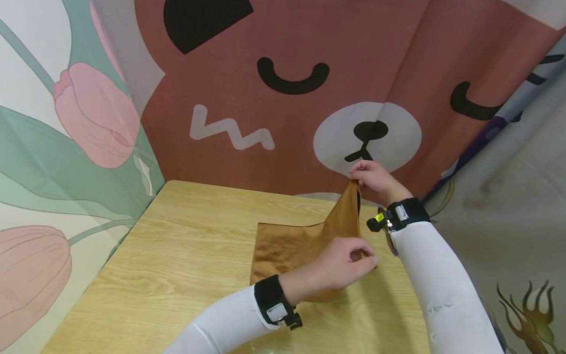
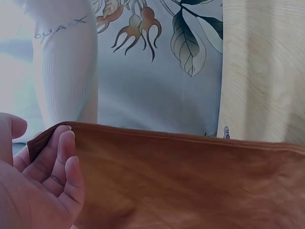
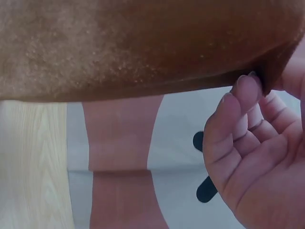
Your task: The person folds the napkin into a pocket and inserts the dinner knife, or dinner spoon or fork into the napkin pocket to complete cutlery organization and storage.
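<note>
A brown cloth [image 1: 283, 248], smooth and slightly shiny, lies partly on the table, its right side raised into a peak. My right hand [image 1: 377, 181] pinches the top corner of that lifted side. Nearer to me, my left hand [image 1: 339, 263] holds the lower corner and covers part of the fabric. In the left wrist view, a hemmed edge of the brown cloth [image 2: 190, 181] runs away from my fingers, which are bent at its corner. The right wrist view shows the cloth [image 3: 119, 52] hanging from my right fingertips, with a dark fold beside them.
The wooden table [image 1: 185, 246] extends left of the cloth. Behind it hangs a curtain [image 1: 287, 162] with a bear face, and a flowered curtain [image 1: 97, 123] hangs at the left. A pale sheet [image 1: 522, 206] borders the right side. Both wrists wear black straps with small cameras.
</note>
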Motion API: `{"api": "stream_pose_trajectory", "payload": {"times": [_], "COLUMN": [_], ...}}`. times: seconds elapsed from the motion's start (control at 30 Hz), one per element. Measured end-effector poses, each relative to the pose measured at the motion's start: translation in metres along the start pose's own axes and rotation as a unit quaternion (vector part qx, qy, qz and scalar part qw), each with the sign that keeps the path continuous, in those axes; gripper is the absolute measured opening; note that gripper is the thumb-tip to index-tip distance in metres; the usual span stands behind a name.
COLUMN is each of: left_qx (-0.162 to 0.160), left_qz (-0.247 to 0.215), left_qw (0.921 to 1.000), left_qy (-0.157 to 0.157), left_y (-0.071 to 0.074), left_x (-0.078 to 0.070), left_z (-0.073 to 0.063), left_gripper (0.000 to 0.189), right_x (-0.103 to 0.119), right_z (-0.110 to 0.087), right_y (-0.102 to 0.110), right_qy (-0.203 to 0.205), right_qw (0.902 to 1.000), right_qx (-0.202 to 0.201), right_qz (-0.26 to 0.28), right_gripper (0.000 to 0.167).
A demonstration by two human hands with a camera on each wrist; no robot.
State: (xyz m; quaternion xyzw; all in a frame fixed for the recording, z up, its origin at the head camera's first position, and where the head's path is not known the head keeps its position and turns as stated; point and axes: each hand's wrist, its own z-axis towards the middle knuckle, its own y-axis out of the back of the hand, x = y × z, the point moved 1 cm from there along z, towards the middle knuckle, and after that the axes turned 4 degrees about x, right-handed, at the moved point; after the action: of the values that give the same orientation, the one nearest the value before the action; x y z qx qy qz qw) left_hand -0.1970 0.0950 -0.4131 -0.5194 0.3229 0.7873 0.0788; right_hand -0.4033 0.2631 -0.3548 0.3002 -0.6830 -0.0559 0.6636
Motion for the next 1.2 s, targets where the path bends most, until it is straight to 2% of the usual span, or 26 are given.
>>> {"api": "stream_pose_trajectory", "payload": {"times": [0.13,0.27,0.47,0.6,0.8,1.2], "left_qx": [-0.001,0.001,0.01,0.003,-0.008,-0.012], "left_qz": [0.006,0.017,-0.005,-0.004,-0.003,-0.022], "left_qw": [1.0,0.9999,0.9998,0.9999,0.9996,0.9975], "left_qy": [-0.002,0.003,0.014,0.016,0.029,0.066], "left_y": [0.004,0.007,0.014,0.016,0.016,0.031], "left_x": [-0.002,-0.003,-0.002,0.0,0.005,0.011], "left_z": [-0.004,-0.007,-0.013,-0.014,-0.018,-0.037], "left_gripper": [0.013,0.015,0.018,0.019,0.019,0.019], "right_x": [0.003,0.004,0.002,0.0,-0.003,-0.006], "right_z": [0.0,0.001,0.004,0.004,0.007,0.014], "right_y": [-0.008,-0.015,-0.024,-0.031,-0.041,-0.063], "right_qy": [-0.017,-0.02,-0.007,-0.001,-0.002,0.004], "right_qw": [0.9972,0.9939,0.9943,0.9953,0.9954,0.9948], "right_qx": [0.002,0.008,0.012,-0.001,0.001,-0.008], "right_qz": [0.073,0.108,0.105,0.097,0.095,0.101], "right_gripper": [0.021,0.024,0.017,0.014,0.016,0.016]}}
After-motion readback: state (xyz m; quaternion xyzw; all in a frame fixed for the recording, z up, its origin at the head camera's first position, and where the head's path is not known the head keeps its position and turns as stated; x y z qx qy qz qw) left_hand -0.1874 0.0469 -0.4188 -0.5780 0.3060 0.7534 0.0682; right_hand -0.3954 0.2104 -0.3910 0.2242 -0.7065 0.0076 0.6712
